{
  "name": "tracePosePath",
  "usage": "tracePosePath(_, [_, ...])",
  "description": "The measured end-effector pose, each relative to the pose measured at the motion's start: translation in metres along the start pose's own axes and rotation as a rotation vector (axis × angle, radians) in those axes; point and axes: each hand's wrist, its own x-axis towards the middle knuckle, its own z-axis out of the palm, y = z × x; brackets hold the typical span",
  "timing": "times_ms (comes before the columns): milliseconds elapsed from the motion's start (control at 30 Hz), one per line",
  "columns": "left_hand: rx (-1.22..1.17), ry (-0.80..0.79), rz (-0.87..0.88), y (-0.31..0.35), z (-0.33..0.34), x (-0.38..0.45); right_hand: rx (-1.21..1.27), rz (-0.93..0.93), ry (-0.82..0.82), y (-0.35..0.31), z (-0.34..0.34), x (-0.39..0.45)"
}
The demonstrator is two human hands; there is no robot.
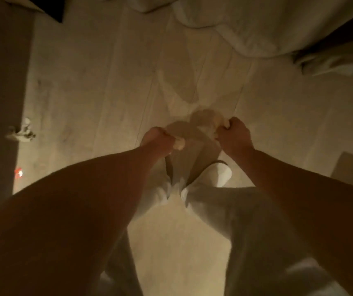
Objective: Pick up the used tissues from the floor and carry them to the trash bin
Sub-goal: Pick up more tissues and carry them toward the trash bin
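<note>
We look down past both forearms at a pale plank floor (98, 86) in dim warm light, and what the coming move turns on is the crumpled tissue on the floor (22, 132), which lies well out to the left of both hands and roughly level with them, close against the dark wall or furniture edge (0, 92) on that side. It is an irregular wad, a little longer across than along our line of sight, though the blur keeps us from saying more. Our left hand (160, 138) is clearly the nearer one; the right hand (234, 136) would have to cross the body to get there. Neither hand is free, though. The left is clenched into a fist around a small tissue wad (179, 144) that pokes out on its inner side, and the right is likewise curled tight on a pale tissue clump (224, 123) showing above the knuckles. The two fists sit near each other, apart, above our feet, with a white shoe (222, 174) just below the right hand. We judge the next pickup means adding the floor wad to the left fist without dropping what it already grips. No trash bin is in sight
</note>
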Motion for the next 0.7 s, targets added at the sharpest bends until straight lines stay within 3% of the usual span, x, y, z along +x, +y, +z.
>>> tracePosePath(167, [-0.124, 0.003, -0.057, 0.003, -0.042, -0.135, 0.064, 0.008, -0.090, -0.034, -0.050, -0.111])
tracePosePath(300, [-0.301, -0.032, -0.084, -0.003, -0.066, -0.205, -0.027, -0.037, -0.192, -0.055, -0.073, -0.169])
tracePosePath(500, [-0.616, -0.074, -0.201, -0.044, -0.081, -0.246, -0.078, -0.128, -0.236, -0.082, -0.070, -0.213])
tracePosePath(700, [-0.573, -0.013, -0.157, -0.113, -0.087, -0.255, -0.150, -0.177, -0.290, -0.094, -0.034, -0.254])
